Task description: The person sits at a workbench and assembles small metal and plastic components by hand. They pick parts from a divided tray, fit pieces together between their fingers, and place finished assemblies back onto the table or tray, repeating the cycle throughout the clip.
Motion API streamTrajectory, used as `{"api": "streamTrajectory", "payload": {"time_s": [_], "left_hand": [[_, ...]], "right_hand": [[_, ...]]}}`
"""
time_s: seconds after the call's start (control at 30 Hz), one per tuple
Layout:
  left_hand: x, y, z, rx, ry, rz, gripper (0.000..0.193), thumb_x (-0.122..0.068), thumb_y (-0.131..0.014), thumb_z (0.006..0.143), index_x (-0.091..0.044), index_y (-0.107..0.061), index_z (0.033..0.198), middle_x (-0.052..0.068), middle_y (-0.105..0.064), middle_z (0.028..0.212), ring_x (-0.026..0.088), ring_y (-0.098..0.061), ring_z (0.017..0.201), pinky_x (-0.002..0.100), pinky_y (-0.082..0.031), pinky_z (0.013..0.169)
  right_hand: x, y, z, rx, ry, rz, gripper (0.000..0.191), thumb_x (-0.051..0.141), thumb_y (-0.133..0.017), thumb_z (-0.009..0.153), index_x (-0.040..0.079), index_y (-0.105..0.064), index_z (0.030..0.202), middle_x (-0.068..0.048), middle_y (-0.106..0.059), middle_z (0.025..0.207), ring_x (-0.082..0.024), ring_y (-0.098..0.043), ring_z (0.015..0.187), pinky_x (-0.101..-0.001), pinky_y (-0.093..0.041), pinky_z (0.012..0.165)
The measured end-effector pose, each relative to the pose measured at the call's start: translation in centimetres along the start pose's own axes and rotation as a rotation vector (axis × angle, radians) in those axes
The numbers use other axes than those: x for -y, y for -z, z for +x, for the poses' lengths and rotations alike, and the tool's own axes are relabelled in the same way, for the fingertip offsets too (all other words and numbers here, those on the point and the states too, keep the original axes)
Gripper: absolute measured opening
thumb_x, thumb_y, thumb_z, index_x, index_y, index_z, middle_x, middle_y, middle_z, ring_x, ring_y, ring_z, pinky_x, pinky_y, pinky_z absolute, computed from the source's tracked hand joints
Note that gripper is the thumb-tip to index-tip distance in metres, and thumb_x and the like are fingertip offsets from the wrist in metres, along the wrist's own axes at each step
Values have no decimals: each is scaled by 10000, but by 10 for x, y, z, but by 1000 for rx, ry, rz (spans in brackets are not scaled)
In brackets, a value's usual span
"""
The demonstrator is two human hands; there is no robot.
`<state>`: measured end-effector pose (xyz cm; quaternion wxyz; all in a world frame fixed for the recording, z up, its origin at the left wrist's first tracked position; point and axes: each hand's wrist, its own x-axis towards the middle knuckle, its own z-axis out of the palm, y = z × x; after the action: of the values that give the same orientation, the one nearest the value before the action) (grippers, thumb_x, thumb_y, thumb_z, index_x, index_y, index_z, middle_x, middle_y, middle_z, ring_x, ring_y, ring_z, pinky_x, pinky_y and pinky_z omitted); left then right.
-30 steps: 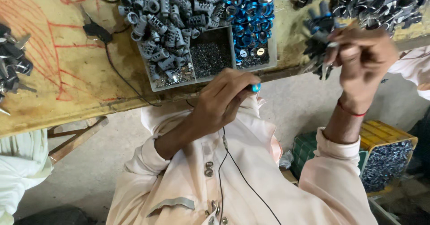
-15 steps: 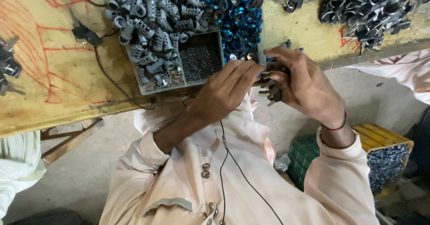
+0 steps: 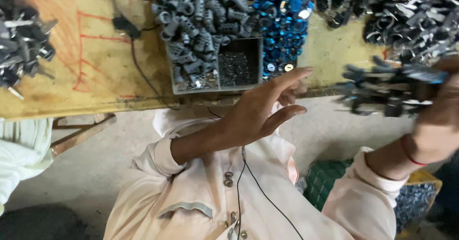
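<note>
My left hand (image 3: pixel 260 111) hovers with fingers spread and empty, just below the front edge of the yellow workbench (image 3: pixel 91 72), near a small tray of tiny metal bits (image 3: pixel 236 68). At the right edge of the view, blurred by motion, my right hand (image 3: pixel 437 120) grips a bundle of dark grey plastic parts (image 3: pixel 387 89). Above the tray lie a heap of grey ribbed plastic pieces (image 3: pixel 198 15) and a pile of shiny blue caps (image 3: pixel 284 10).
More dark grey parts are heaped at the bench's far right (image 3: pixel 411 10) and far left (image 3: pixel 24 44). A black cable (image 3: pixel 138 63) runs across the bench. A green and yellow crate of small parts (image 3: pixel 411 201) stands low on the right. Someone's white sleeve (image 3: pixel 19 154) is at left.
My hands were together at the tray's edge; now the right hand has swung out to the right with the bundle, and the left hand has opened and holds nothing.
</note>
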<state>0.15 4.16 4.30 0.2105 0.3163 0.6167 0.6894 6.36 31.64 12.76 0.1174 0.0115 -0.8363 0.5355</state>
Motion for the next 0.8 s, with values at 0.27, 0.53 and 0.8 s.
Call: {"api": "streamTrajectory", "payload": {"time_s": [0.27,0.53,0.8], "left_hand": [[-8,53,-37,-164,-4,781,305,-24,-680,933,-43,-592,1225,95,-623,1005,270,-683,901,392,-567,743],[1,60,-36,-66,188,1143,165,-65,-646,846,-86,-617,1006,74,-640,951,246,-707,876,391,-568,640],[3,55,-17,36,112,1267,100,-129,-667,878,-109,-613,959,44,-645,885,202,-707,828,342,-562,584]], "right_hand": [[4,-41,66,160,148,-586,237,-107,-574,1004,-2,-573,1216,-112,-683,1077,-214,-691,869,-329,-569,732],[-4,-143,59,583,279,-716,132,189,-771,911,77,-720,957,-72,-604,859,-276,-589,867,-416,-453,766],[-18,-151,52,687,297,-900,135,196,-734,883,100,-651,928,-74,-562,911,-278,-557,932,-412,-425,812]]}}
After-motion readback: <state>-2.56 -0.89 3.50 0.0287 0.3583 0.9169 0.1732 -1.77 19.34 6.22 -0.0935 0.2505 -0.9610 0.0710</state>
